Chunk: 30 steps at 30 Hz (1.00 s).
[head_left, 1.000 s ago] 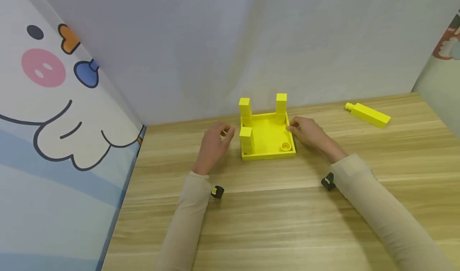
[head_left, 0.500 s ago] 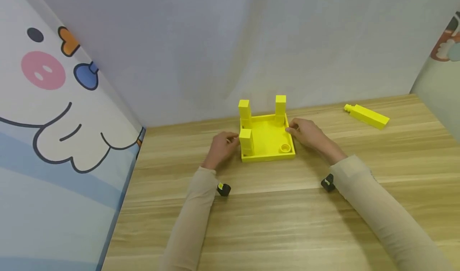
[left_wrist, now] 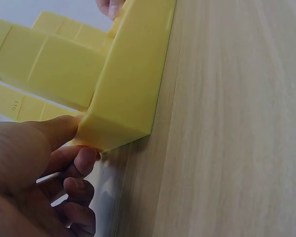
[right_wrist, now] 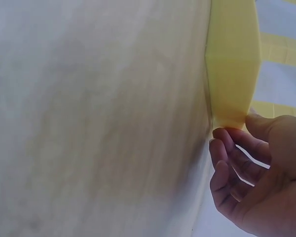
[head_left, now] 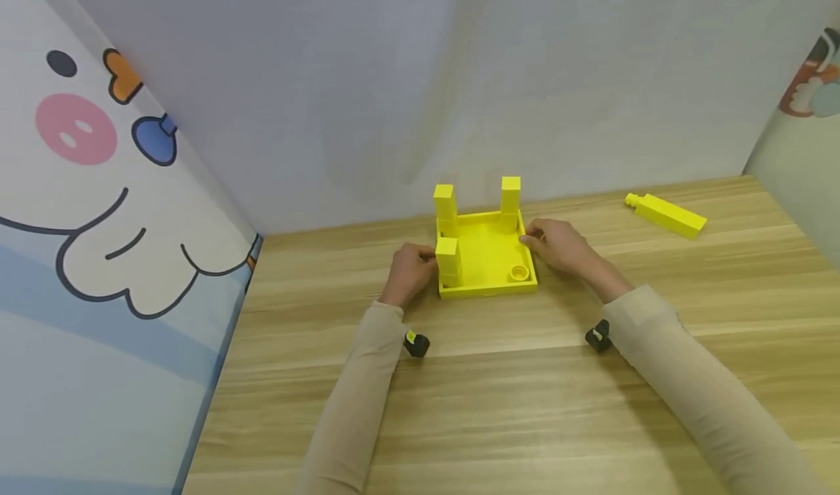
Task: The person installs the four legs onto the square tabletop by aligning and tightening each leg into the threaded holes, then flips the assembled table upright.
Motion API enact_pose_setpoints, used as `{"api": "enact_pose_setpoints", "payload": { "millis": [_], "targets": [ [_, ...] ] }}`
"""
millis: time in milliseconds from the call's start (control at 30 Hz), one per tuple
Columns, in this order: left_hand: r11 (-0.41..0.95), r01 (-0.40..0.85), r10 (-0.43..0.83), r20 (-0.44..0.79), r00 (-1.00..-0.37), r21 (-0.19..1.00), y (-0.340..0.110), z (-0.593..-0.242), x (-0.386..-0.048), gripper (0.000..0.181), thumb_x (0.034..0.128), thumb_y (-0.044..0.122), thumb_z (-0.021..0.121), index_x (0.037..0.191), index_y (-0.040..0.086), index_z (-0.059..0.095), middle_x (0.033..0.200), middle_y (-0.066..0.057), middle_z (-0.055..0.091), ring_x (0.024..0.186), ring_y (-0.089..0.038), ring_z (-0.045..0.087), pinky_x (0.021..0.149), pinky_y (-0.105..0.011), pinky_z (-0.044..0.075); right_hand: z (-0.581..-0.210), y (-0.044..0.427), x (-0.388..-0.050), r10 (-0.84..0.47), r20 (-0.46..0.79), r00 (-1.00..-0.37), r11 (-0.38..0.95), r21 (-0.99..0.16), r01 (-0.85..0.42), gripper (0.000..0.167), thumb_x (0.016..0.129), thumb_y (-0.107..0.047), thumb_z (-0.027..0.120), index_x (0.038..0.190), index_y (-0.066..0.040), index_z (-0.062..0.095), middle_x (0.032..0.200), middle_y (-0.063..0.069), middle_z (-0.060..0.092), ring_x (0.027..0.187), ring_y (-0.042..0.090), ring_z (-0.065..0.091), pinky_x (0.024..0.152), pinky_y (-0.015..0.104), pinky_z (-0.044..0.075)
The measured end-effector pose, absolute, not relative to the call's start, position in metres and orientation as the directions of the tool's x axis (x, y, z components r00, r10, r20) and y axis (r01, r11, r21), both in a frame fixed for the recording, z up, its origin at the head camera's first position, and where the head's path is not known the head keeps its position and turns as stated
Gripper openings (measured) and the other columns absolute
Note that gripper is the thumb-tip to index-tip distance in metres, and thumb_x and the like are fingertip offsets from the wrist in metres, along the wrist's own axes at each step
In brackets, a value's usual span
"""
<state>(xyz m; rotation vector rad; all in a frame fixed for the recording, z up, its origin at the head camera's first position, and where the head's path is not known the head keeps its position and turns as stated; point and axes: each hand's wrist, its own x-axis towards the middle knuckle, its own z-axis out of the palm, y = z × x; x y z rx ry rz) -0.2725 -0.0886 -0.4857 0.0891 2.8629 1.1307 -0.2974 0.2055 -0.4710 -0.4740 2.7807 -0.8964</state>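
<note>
A shallow yellow square tray (head_left: 485, 251) with raised walls sits on the wooden table. Square yellow posts stand at three corners: back left (head_left: 445, 207), back right (head_left: 510, 197) and front left (head_left: 449, 258). At the front right corner is a round yellow socket (head_left: 519, 273). My left hand (head_left: 408, 269) pinches the tray's left wall between thumb and fingers; the left wrist view shows the thumb at the rim (left_wrist: 64, 128). On the opposite side, my right hand (head_left: 561, 246) pinches the right wall, its thumb (right_wrist: 261, 124) at the rim and fingertips against the outer face.
A loose yellow post (head_left: 668, 216) with a threaded-looking narrow end lies on the table (head_left: 499, 407) at the back right. Behind the tray rises a pale wall (head_left: 367, 94). A cartoon-printed panel (head_left: 111, 334) borders the left side.
My left hand has moved right from beside the tray and taken hold of its left wall. My right hand keeps its place at the right wall. The camera view has shifted slightly.
</note>
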Motion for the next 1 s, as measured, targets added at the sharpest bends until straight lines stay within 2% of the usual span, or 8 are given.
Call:
{"api": "enact_pose_setpoints", "payload": {
  "millis": [100, 167, 300, 400, 633, 733, 867, 1000],
  "targets": [
    [0.725, 0.010, 0.072, -0.061, -0.996, 0.689, -0.087, -0.486, -0.272, 0.023, 0.0953, 0.013, 0.063, 0.109, 0.009, 0.080, 0.109, -0.013, 0.079, 0.089, -0.022, 0.063, 0.086, -0.036, 0.054, -0.471, 0.207, -0.297, -0.366, -0.058, -0.929, 0.773, -0.576, -0.268, 0.030, 0.107, -0.023, 0.053, 0.116, 0.002, 0.065, 0.120, 0.025, 0.071, 0.112, 0.041, 0.067, 0.099, 0.056, 0.052],
    [0.723, 0.004, 0.072, -0.071, -0.995, 0.691, -0.087, -0.487, -0.272, 0.023, 0.0957, 0.013, 0.063, 0.108, 0.008, 0.081, 0.110, -0.013, 0.079, 0.089, -0.021, 0.062, 0.087, -0.036, 0.054, -0.470, 0.209, -0.296, -0.378, -0.050, -0.925, 0.772, -0.568, -0.285, 0.031, 0.107, -0.023, 0.053, 0.118, 0.003, 0.066, 0.120, 0.025, 0.071, 0.112, 0.041, 0.067, 0.098, 0.056, 0.052],
    [0.725, 0.017, 0.085, -0.065, -0.994, 0.689, -0.088, -0.488, -0.273, 0.021, 0.0955, 0.014, 0.062, 0.098, 0.008, 0.082, 0.097, -0.011, 0.079, 0.078, -0.018, 0.057, 0.074, -0.028, 0.047, -0.466, 0.217, -0.294, -0.378, -0.044, -0.925, 0.775, -0.562, -0.290, 0.034, 0.107, -0.020, 0.051, 0.126, 0.004, 0.065, 0.123, 0.026, 0.070, 0.113, 0.042, 0.066, 0.099, 0.057, 0.052],
    [0.724, 0.038, 0.099, -0.048, -0.994, 0.689, -0.089, -0.487, -0.273, 0.021, 0.0951, 0.013, 0.061, 0.087, 0.006, 0.079, 0.082, -0.010, 0.072, 0.070, -0.017, 0.051, 0.066, -0.024, 0.040, -0.459, 0.228, -0.293, -0.347, -0.035, -0.937, 0.789, -0.552, -0.272, 0.035, 0.106, -0.019, 0.052, 0.129, 0.005, 0.063, 0.123, 0.027, 0.069, 0.112, 0.042, 0.065, 0.096, 0.057, 0.052],
    [0.713, 0.029, 0.092, -0.052, -0.994, 0.700, -0.089, -0.483, -0.273, 0.024, 0.0949, 0.011, 0.060, 0.074, 0.007, 0.070, 0.071, -0.004, 0.058, 0.067, -0.016, 0.045, 0.062, -0.024, 0.034, -0.448, 0.264, -0.291, -0.263, -0.009, -0.965, 0.836, -0.501, -0.223, 0.041, 0.105, -0.025, 0.054, 0.134, 0.005, 0.060, 0.125, 0.029, 0.066, 0.112, 0.043, 0.064, 0.091, 0.059, 0.053],
    [0.712, 0.025, 0.087, -0.052, -0.995, 0.702, -0.090, -0.482, -0.271, 0.024, 0.0948, 0.011, 0.060, 0.073, 0.006, 0.068, 0.070, -0.004, 0.057, 0.067, -0.016, 0.046, 0.063, -0.024, 0.035, -0.447, 0.283, -0.291, -0.232, 0.013, -0.973, 0.854, -0.476, -0.211, 0.043, 0.104, -0.026, 0.056, 0.134, 0.005, 0.059, 0.126, 0.031, 0.064, 0.112, 0.045, 0.063, 0.089, 0.059, 0.053],
    [0.720, 0.019, 0.076, -0.052, -0.996, 0.694, -0.089, -0.481, -0.270, 0.020, 0.0940, 0.011, 0.061, 0.081, 0.005, 0.075, 0.076, -0.005, 0.064, 0.070, -0.016, 0.049, 0.066, -0.024, 0.037, -0.444, 0.310, -0.292, -0.184, 0.059, -0.981, 0.884, -0.427, -0.192, 0.044, 0.102, -0.026, 0.059, 0.133, 0.006, 0.059, 0.126, 0.033, 0.062, 0.111, 0.049, 0.062, 0.084, 0.062, 0.053],
    [0.719, 0.016, 0.073, -0.052, -0.996, 0.695, -0.088, -0.481, -0.270, 0.019, 0.0932, 0.011, 0.061, 0.083, 0.005, 0.076, 0.078, -0.006, 0.066, 0.072, -0.017, 0.049, 0.066, -0.024, 0.038, -0.442, 0.336, -0.290, -0.135, 0.094, -0.986, 0.907, -0.389, -0.161, 0.045, 0.101, -0.027, 0.060, 0.133, 0.006, 0.060, 0.128, 0.035, 0.060, 0.112, 0.053, 0.058, 0.081, 0.065, 0.052]
  ]
}}
